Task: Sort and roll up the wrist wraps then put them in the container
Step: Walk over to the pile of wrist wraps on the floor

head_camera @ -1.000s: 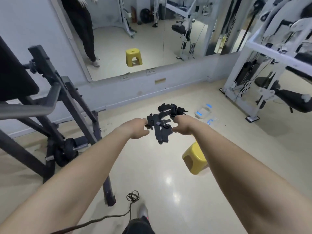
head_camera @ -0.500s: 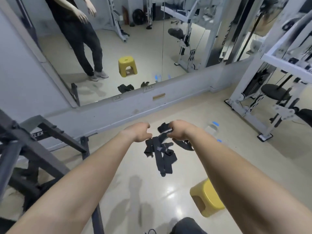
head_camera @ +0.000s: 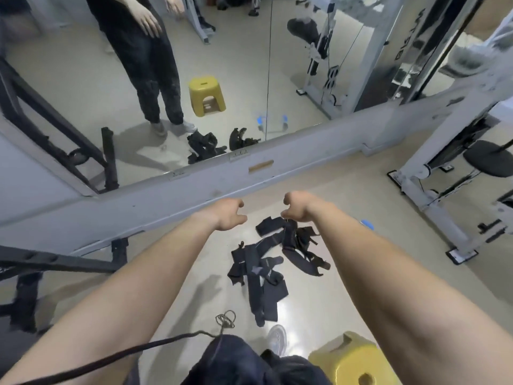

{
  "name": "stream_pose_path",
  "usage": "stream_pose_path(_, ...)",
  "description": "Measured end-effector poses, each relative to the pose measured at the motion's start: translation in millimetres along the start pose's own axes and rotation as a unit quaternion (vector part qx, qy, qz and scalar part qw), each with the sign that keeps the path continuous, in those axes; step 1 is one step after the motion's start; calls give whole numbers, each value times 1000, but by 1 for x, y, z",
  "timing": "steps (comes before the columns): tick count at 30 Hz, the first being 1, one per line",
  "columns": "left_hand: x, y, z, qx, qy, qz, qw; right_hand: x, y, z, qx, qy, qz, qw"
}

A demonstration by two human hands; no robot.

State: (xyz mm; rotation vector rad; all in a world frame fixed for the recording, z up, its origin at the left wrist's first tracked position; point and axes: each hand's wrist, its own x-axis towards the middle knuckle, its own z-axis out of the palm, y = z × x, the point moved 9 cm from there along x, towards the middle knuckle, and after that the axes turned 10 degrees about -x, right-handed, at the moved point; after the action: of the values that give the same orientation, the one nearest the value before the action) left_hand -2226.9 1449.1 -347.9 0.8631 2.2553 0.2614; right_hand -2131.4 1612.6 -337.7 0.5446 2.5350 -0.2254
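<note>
A tangled pile of black wrist wraps (head_camera: 266, 268) lies on the shiny floor in front of me, near the mirrored wall. Both arms reach out above it. My left hand (head_camera: 230, 215) hangs over the pile's left side with loosely curled fingers and holds nothing. Over the pile's far end, my right hand (head_camera: 297, 208) is also loosely curled, and I see no wrap in its grip. Only a blue corner of the clear container (head_camera: 367, 225) shows past my right forearm.
A yellow stool (head_camera: 358, 362) stands by my right leg. A black weight rack (head_camera: 55, 262) fills the left side, a white cable machine (head_camera: 444, 195) the right. A black cord (head_camera: 155, 343) trails across the floor near my shoe (head_camera: 277, 339). The wall mirror (head_camera: 83, 79) reflects the room.
Both hands held the bundle of wraps in the air; now the wraps lie on the floor and the hands are apart and empty. The view tilted down.
</note>
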Motion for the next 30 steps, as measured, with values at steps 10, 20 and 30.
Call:
stream_pose_path(10,155,-10,-57,-17,-9,-16,1000,147,40,-55,5,-15,-7,1000)
stream_pose_path(20,216,-6,-37,-101,0,-113,988,230,71,-64,-40,-59,-91,993)
stream_pose_path(30,280,-8,128,-157,-12,-214,964,315,121,84,-106,-138,-203,964)
